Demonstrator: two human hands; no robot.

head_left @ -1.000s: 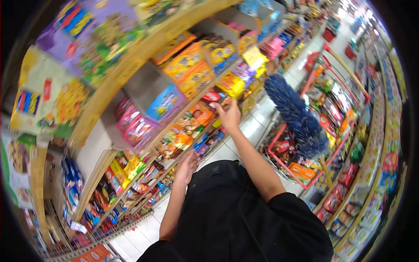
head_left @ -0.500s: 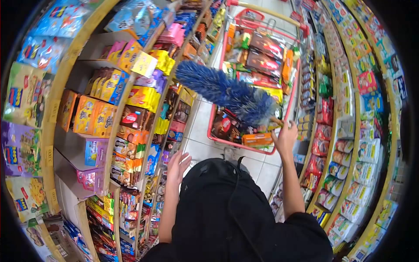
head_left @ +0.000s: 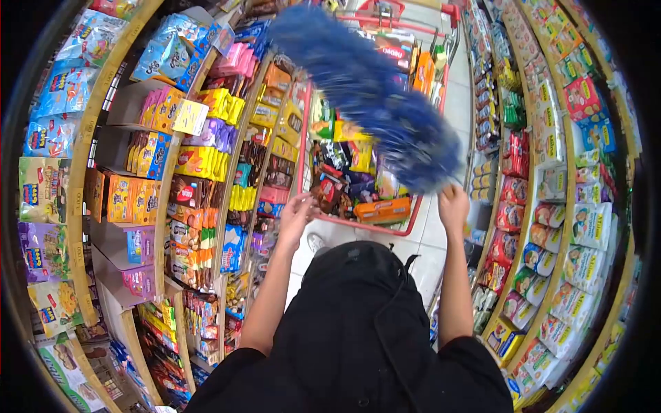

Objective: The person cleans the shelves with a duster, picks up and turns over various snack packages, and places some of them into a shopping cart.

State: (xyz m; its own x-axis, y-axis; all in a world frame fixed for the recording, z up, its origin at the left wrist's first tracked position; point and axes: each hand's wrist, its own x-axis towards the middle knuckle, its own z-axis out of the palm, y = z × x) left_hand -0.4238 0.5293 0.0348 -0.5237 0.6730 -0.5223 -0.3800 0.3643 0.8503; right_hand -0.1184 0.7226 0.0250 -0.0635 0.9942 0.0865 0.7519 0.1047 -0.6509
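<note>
The right hand point(head_left: 453, 206) was raised in front of the person, its grip closed on the base of a blue feather duster point(head_left: 375, 89). The handle itself was hidden by the hand and the fluffy head. The duster slanted up and to the left from the hand, over a red shopping cart point(head_left: 358, 224), and its head was blurred. The left hand point(head_left: 297, 213) was lower and to the left, fingers loosely spread and holding nothing, just beside the near left corner of the cart. Whether it touched the rail could not be told.

The cart was piled with snack packs in dark brown, red, orange and yellow; an orange box point(head_left: 383, 208) lay against its near end. Brand print showed on many packs, but it was too small and warped by the lens to read with certainty. A pale yellow sign card point(head_left: 191, 117) hung from the left shelves point(head_left: 81, 148), its writing illegible.

Those wooden-edged shelves carried blue bags at the top, then yellow, orange, purple and pink boxes, with small bars lower down. The right shelves point(head_left: 628, 227) held rows of red, green and white packets. Between them ran a narrow shop aisle with a pale tiled floor point(head_left: 441, 230).
</note>
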